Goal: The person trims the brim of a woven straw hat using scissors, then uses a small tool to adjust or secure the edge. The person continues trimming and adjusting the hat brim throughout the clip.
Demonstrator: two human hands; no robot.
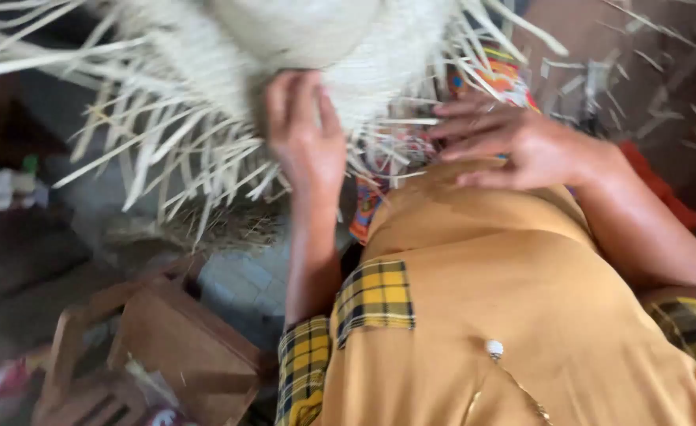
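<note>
Left hand (307, 134) is pressed up against the half-woven pale straw basket (308, 39), fingers curled onto its woven wall, loose strips (166, 150) fanning out below and to its left. Right hand (513, 146) lies flat, fingers spread and gripping nothing, just beside the basket's fringe, resting above the mustard-yellow garment (505, 315). A wooden stool (166, 347) sits well below the left hand.
</note>
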